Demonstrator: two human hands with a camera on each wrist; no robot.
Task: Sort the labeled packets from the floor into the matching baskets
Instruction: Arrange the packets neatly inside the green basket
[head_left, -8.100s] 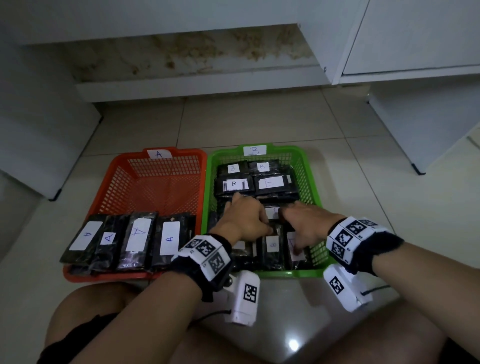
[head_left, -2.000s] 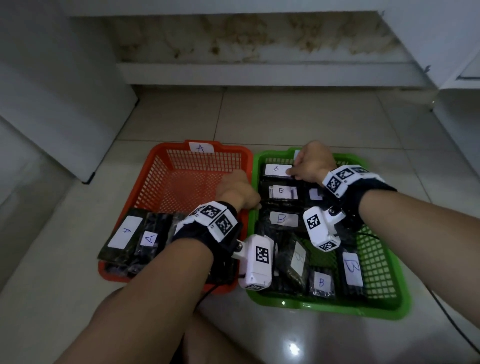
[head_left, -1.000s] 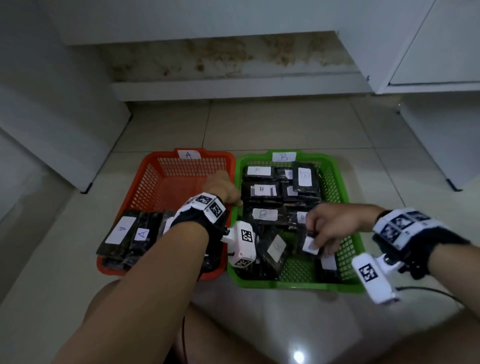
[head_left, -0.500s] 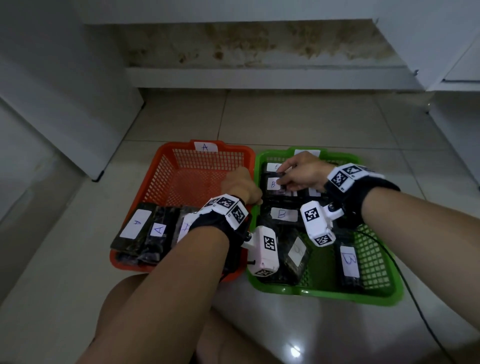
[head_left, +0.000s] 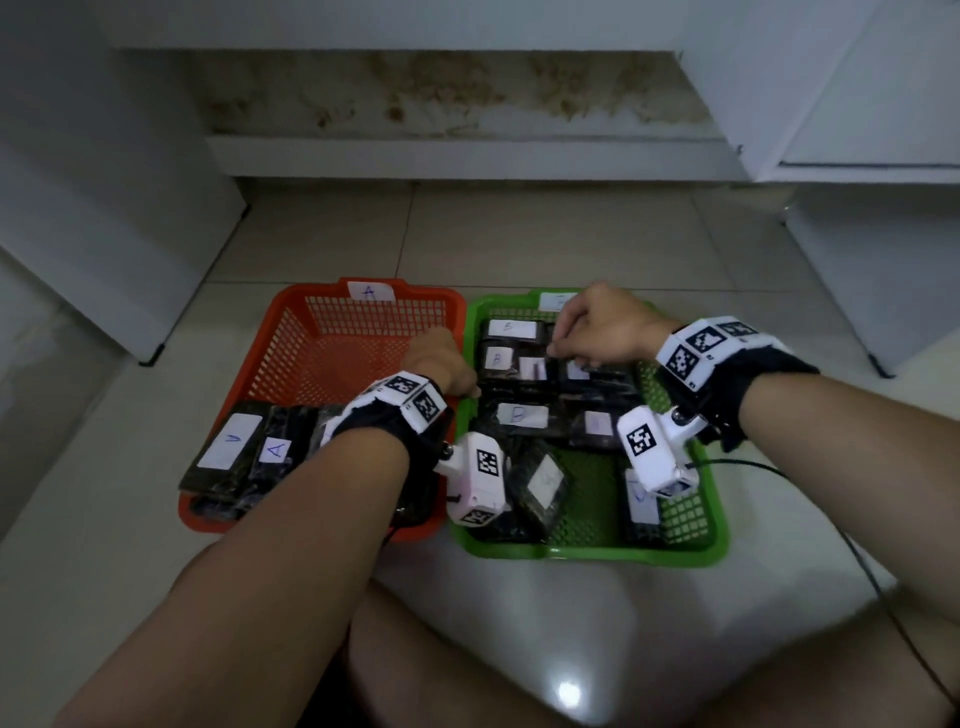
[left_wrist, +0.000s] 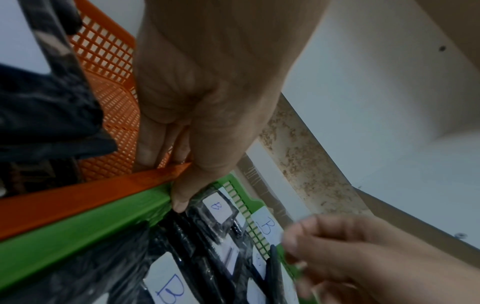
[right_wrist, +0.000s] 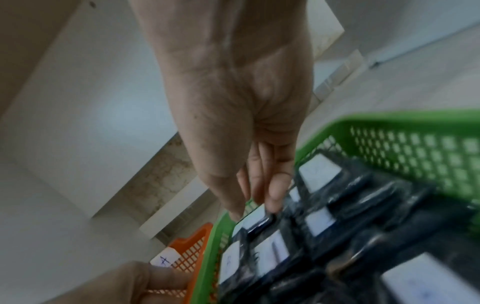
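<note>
The orange basket (head_left: 322, 338) tagged A and the green basket (head_left: 587, 552) tagged B stand side by side on the floor. Dark packets with A labels (head_left: 234, 447) lie at the orange basket's near end. Several B-labelled packets (head_left: 519, 415) fill the green one. My left hand (head_left: 441, 364) grips the two adjoining rims (left_wrist: 103, 191), fingers inside the orange basket and thumb over the green rim. My right hand (head_left: 597, 327) hovers over the green basket's far rows and pinches a dark labelled packet (right_wrist: 259, 221) between thumb and fingers (right_wrist: 272, 203).
White cabinet fronts stand left (head_left: 104, 208) and right (head_left: 883, 260), with a stained kickboard (head_left: 467, 104) behind the baskets. Bare tiled floor (head_left: 519, 239) lies beyond them. My knees (head_left: 441, 649) are just in front, and a cable (head_left: 857, 545) trails on the right.
My right hand went from the green basket's near right part to its far rows, carrying a packet. The left hand has stayed on the rims between the baskets.
</note>
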